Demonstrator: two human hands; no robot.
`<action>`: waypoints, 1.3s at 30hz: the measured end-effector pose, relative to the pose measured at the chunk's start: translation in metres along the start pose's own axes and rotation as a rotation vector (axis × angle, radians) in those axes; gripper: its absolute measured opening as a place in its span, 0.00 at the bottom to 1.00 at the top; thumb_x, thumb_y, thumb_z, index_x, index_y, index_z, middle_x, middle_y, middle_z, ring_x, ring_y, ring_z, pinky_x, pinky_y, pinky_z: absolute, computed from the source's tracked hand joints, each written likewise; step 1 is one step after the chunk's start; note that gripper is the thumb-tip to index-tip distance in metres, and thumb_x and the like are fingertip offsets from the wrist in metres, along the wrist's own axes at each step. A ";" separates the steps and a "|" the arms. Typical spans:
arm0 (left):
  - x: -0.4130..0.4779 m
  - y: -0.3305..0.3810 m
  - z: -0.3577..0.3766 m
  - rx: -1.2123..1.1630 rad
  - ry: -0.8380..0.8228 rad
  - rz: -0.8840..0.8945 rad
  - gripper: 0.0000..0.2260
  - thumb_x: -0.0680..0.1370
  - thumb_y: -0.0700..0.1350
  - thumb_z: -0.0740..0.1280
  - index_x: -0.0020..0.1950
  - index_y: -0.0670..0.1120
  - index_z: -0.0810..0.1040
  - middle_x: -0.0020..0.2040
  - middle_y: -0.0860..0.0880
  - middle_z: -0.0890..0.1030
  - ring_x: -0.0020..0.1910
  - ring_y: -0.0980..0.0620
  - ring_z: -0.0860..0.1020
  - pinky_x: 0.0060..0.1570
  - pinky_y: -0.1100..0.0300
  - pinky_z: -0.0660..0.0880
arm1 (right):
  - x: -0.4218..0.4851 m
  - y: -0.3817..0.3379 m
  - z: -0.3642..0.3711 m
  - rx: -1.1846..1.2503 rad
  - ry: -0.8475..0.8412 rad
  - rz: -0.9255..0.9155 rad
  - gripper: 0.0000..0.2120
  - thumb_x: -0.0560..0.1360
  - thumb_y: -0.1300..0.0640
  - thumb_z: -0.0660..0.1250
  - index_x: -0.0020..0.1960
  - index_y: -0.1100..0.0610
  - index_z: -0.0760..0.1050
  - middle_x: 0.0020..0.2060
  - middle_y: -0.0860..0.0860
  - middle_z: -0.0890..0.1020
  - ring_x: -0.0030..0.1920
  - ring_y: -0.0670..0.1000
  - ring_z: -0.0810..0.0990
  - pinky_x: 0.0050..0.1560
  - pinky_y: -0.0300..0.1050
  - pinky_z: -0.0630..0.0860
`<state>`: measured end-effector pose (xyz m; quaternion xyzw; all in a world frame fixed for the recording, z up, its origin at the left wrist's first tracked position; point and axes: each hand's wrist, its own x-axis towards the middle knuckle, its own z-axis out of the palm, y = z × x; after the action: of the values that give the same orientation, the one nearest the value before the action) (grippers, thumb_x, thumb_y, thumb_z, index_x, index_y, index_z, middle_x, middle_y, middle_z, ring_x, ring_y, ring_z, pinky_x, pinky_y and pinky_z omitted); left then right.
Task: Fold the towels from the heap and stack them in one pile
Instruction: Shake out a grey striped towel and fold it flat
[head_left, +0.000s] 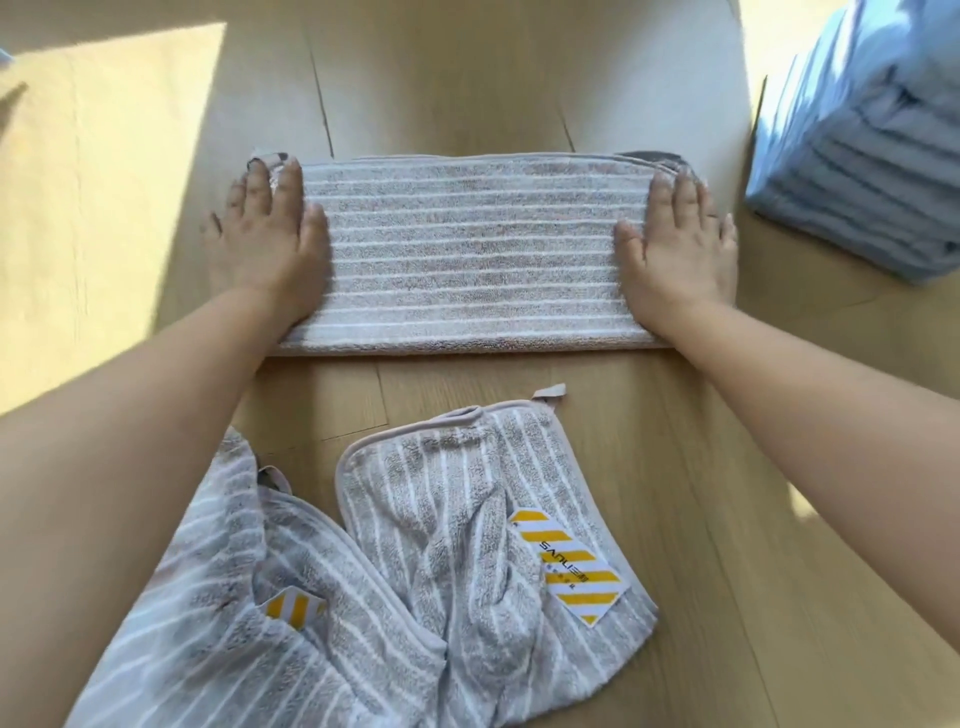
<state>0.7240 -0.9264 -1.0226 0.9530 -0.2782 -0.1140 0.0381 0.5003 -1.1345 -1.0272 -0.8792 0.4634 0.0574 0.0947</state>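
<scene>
A grey towel with white stripes (470, 254) lies folded into a long flat band on the wooden floor. My left hand (267, 239) presses flat on its left end, fingers straight. My right hand (678, 244) presses flat on its right end in the same way. Closer to me, a loose heap of grey striped towels (332, 587) lies crumpled, with yellow-striped paper tags on it. A pile of folded light blue towels (867, 156) stands at the far right.
The wooden floor (519, 67) stretches beyond the folded towel, with a bright patch of sunlight (93, 182) on the left. Bare floor also shows at the lower right, beside the heap.
</scene>
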 end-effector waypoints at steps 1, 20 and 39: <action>-0.001 -0.001 -0.001 0.010 -0.006 0.000 0.23 0.82 0.52 0.45 0.77 0.50 0.47 0.78 0.47 0.46 0.77 0.47 0.46 0.73 0.46 0.44 | 0.000 0.001 0.000 0.006 0.002 -0.001 0.29 0.80 0.45 0.46 0.76 0.55 0.44 0.76 0.53 0.46 0.76 0.52 0.44 0.74 0.53 0.42; -0.093 0.205 0.005 0.213 -0.074 1.250 0.17 0.73 0.37 0.55 0.54 0.45 0.80 0.57 0.49 0.81 0.62 0.50 0.75 0.53 0.57 0.71 | 0.024 0.020 -0.075 0.675 -0.244 0.272 0.05 0.71 0.61 0.66 0.43 0.55 0.71 0.37 0.54 0.72 0.40 0.55 0.75 0.33 0.38 0.67; -0.121 0.239 0.000 0.434 0.037 1.183 0.19 0.64 0.39 0.51 0.27 0.48 0.82 0.32 0.50 0.80 0.43 0.45 0.81 0.51 0.56 0.64 | 0.017 0.020 -0.090 0.415 -0.200 0.164 0.17 0.73 0.57 0.64 0.30 0.58 0.62 0.26 0.55 0.64 0.26 0.51 0.63 0.26 0.42 0.61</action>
<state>0.5003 -1.0621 -0.9667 0.6258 -0.7742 0.0020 -0.0948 0.4941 -1.1790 -0.9451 -0.7902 0.5235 0.0552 0.3138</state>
